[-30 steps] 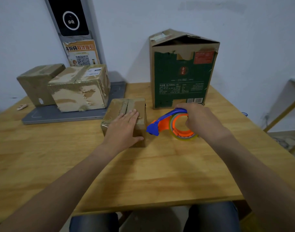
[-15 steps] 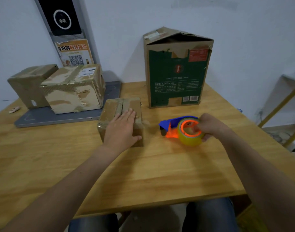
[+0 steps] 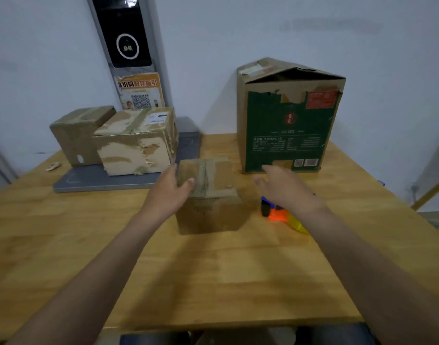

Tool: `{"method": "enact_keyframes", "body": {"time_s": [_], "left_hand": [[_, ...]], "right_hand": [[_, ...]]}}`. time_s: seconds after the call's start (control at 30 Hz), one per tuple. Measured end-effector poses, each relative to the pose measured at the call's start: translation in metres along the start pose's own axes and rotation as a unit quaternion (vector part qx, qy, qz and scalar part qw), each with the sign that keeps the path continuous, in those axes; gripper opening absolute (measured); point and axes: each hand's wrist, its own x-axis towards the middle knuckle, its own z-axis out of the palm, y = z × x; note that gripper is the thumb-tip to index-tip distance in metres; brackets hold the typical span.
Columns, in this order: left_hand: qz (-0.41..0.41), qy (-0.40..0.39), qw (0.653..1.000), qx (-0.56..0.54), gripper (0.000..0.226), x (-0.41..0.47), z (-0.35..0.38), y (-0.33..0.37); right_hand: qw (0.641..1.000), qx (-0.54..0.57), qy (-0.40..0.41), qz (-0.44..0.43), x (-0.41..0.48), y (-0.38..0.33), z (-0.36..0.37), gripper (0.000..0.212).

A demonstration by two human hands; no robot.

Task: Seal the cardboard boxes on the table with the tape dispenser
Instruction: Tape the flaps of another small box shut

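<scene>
A small cardboard box (image 3: 213, 210) with a taped top seam stands mid-table. My left hand (image 3: 167, 194) holds its upper left edge, thumb on top and fingers down the left side. To the box's right the blue and orange tape dispenser (image 3: 275, 216) with its yellowish tape roll lies on the wooden table (image 3: 213, 270). My right hand (image 3: 286, 192) hovers just above the dispenser with fingers spread, holding nothing and covering part of it. A tall green printed cardboard box (image 3: 285, 125) stands behind, its top flaps raised into a peak.
Two taped cardboard boxes (image 3: 135, 145) (image 3: 74, 135) sit on a grey flat pad (image 3: 94, 178) at the back left. A small pale object (image 3: 53, 166) lies near the left edge. A black panel with a QR poster (image 3: 140, 92) hangs on the wall.
My right hand has let go of the tape dispenser, which now lies on the table, and lifted open above it. My left hand slid from the box top to its left edge.
</scene>
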Motion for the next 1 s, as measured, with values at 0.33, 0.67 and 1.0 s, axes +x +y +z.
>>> {"method": "enact_keyframes", "body": {"time_s": [0.33,0.67,1.0], "left_hand": [[-0.030,0.006,0.997,0.072,0.068,0.010,0.042,0.003],[-0.072,-0.059,0.988,-0.122,0.067,0.008,0.027,-0.022],[-0.181,-0.022,0.891,-0.416,0.042,0.012,0.045,-0.031]], "right_hand": [[0.989,-0.087,-0.119,-0.024,0.029,-0.086,0.078,0.058],[0.985,0.138,-0.096,0.023,0.021,-0.044,0.076,0.061],[0.850,0.512,0.027,0.126,-0.006,-0.056,0.087,0.048]]}}
